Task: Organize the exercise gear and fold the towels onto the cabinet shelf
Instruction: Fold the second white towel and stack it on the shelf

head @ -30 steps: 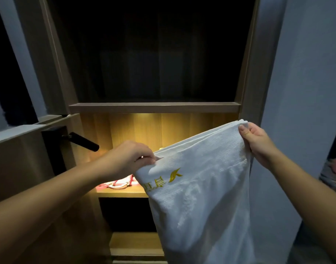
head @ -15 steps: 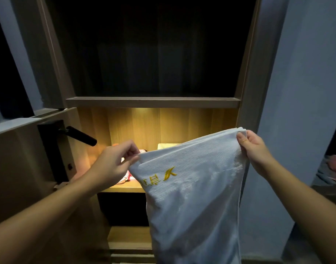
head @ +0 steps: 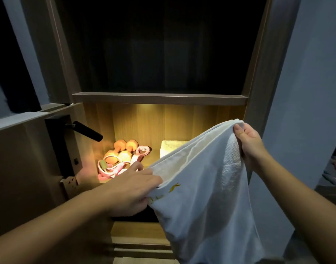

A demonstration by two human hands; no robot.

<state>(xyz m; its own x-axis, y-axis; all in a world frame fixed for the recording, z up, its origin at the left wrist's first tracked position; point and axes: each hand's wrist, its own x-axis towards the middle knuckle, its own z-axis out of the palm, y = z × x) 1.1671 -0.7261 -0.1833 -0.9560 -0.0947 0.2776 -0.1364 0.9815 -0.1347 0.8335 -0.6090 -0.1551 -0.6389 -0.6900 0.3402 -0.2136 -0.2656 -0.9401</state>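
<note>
Below the cabinet shelf (head: 159,99), the left hand (head: 132,187) and right hand (head: 249,141) (thumbnail cut short) are bare, and both forearms (head: 49,225) run bare from wrist to the frame's edge.

1. The white towel (head: 201,206) is cloth: a rough waffle weave near its upper right corner, and smoother flat fabric along the hem.
2. The folded towel (head: 172,147) looks like nubbly terry.
3. The cabinet (head: 159,99) shows matt wood grain.
4. The door handle (head: 87,131) is smooth matt black.
5. The orange dumbbells (head: 125,155) look smooth and faintly glossy.
6. The pink grip (head: 143,150) looks like smooth plastic.
</note>
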